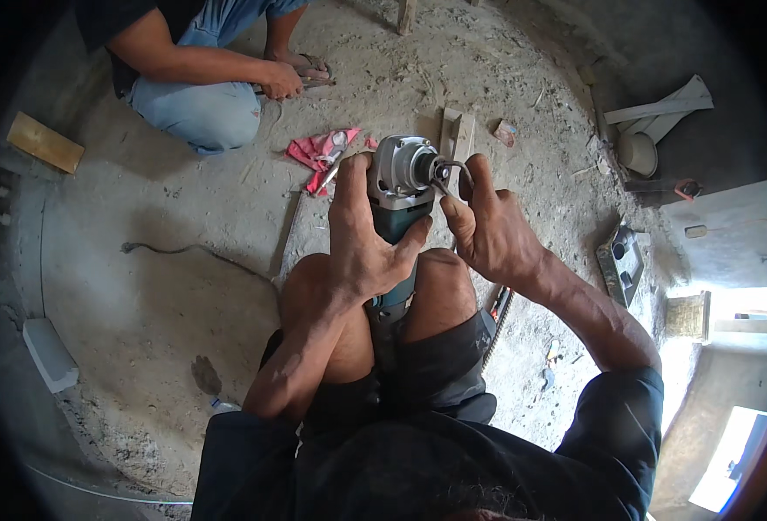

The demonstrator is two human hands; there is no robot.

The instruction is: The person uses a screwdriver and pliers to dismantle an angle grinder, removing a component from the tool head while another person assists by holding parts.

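Note:
An angle grinder [394, 220] with a silver gear head and a dark teal body stands upright between my knees, its head uppermost. My left hand [362, 239] is wrapped round the body just below the head, thumb across the front. The bare spindle points to the right, with no disc on it. Against the spindle, my right hand [498, 230] pinches a thin, bent dark metal piece [458, 164] between thumb and fingers. Its exact kind cannot be made out. The lower end of the grinder is partly hidden between my legs.
A person [194, 95] crouches at the far left, holding a thin tool. A pink cloth [321, 149] and a wooden piece [458, 132] lie ahead of me on the dusty floor. A dark cord [188, 248] runs left. A grey case [621, 265] and a bucket [637, 154] are at right.

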